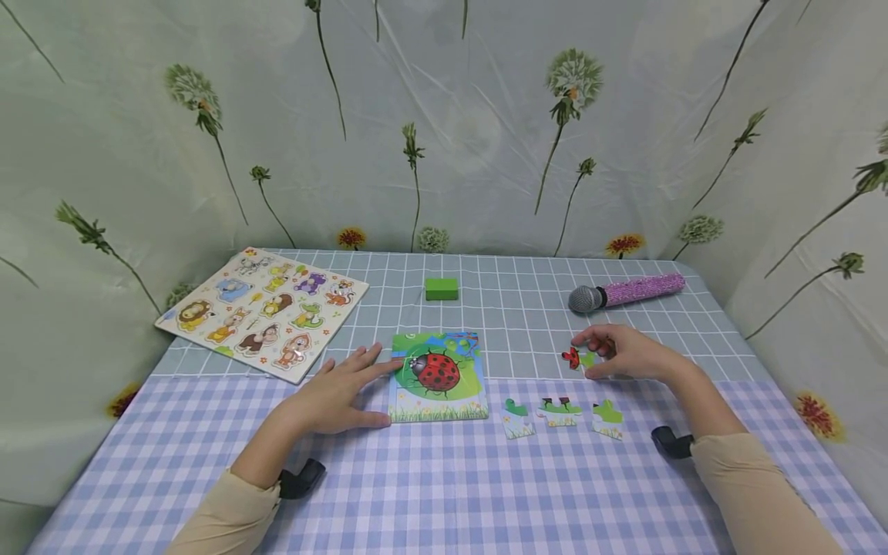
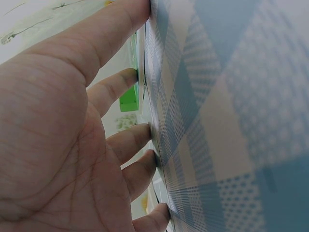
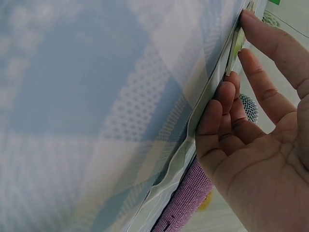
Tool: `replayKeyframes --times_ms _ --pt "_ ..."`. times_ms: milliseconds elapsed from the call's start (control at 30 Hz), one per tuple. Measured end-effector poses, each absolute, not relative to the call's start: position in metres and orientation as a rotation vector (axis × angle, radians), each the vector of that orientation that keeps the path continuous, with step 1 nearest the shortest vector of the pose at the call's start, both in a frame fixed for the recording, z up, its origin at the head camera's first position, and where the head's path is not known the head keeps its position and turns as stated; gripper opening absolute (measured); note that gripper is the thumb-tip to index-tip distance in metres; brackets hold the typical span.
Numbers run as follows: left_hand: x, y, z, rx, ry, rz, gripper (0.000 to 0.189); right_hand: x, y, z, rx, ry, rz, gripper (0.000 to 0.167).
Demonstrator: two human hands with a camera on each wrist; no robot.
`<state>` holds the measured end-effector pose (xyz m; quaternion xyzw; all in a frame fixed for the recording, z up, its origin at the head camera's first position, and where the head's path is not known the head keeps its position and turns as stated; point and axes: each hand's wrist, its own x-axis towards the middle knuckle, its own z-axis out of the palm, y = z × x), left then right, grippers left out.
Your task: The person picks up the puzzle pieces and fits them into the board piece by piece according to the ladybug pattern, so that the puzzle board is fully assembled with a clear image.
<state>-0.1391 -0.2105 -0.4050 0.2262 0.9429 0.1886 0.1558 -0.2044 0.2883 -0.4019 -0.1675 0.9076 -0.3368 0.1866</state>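
I count two bare hands, one left hand and one right hand. Two beige sleeves and two small black wrist devices go with them. On one table there are four loose printed jigsaw pieces, one square ladybird picture board, one white animal puzzle board, one green rectangular block and one purple-handled microphone.

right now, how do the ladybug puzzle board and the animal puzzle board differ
The ladybug puzzle board shows one large ladybug; the animal puzzle board shows many animals. The ladybug puzzle board is smaller than the animal puzzle board. The ladybug puzzle board lies nearly straight, the animal puzzle board turned diagonally. Both lie picture side up.
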Motion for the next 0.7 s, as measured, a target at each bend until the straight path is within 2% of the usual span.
replayKeyframes --times_ms 700 --pt "-0.1389 -0.2113 -0.4055 0.637 2.693 0.546 0.089 -0.2063 0.285 -0.4012 -0.5 2.636 -0.808 0.044"
